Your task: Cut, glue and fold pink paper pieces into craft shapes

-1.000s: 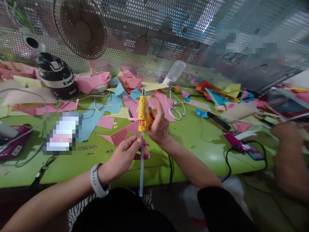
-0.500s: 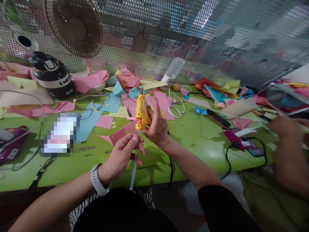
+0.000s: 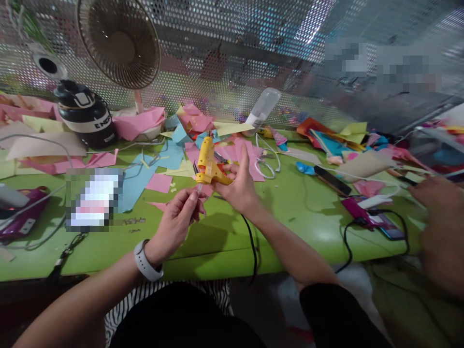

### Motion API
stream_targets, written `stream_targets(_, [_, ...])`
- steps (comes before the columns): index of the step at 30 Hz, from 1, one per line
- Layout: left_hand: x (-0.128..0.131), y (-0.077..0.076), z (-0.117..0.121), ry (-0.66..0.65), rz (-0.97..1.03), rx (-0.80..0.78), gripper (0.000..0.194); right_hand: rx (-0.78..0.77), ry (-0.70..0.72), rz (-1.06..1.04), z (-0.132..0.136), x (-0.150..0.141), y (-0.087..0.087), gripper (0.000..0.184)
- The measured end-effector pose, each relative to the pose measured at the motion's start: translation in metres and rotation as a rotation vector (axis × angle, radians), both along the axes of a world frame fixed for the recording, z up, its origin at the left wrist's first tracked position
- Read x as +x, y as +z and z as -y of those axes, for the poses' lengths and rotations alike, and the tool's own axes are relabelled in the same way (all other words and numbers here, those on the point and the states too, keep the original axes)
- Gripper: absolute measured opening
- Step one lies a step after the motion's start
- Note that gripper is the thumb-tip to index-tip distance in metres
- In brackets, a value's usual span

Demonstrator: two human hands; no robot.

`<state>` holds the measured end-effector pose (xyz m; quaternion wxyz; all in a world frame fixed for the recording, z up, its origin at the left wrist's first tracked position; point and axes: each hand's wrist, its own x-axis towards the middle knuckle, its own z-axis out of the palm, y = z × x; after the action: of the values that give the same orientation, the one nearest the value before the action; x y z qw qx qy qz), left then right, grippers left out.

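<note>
Tho part-hidden, prob. 1 glue stick [image 3: 199, 187]

Back wall [image 3: 232, 34] — grey, perforated | table [image 3: 304, 246] — green, glossy sheen

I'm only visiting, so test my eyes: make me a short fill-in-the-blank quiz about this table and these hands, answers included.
1. The right hand holds a glue gun whose body is ____.
2. A translucent glue stick at the gun's back end is pinched by the ____ hand.
3. The tabletop is ____.
4. The fabric below the table edge has black-and-white ____.

Missing words: yellow; left; green; stripes.
</note>
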<state>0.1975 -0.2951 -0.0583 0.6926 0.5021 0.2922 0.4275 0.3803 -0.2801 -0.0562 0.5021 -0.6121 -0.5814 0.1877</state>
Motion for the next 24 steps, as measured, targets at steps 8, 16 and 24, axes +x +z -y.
stream_targets(8, [-0.002, -0.001, -0.004, 0.060, -0.016, 0.087, 0.036, -0.171, 0.395, -0.688, -0.006, 0.000, 0.007, 0.071])
stream_targets(16, [-0.004, 0.002, -0.005, 0.064, -0.090, 0.149, 0.035, -0.312, 0.560, -0.649, -0.006, 0.010, 0.009, 0.041])
stream_targets(24, [-0.008, -0.001, -0.005, 0.016, -0.075, 0.120, 0.030, -0.322, 0.587, -0.496, -0.003, 0.016, 0.009, 0.045])
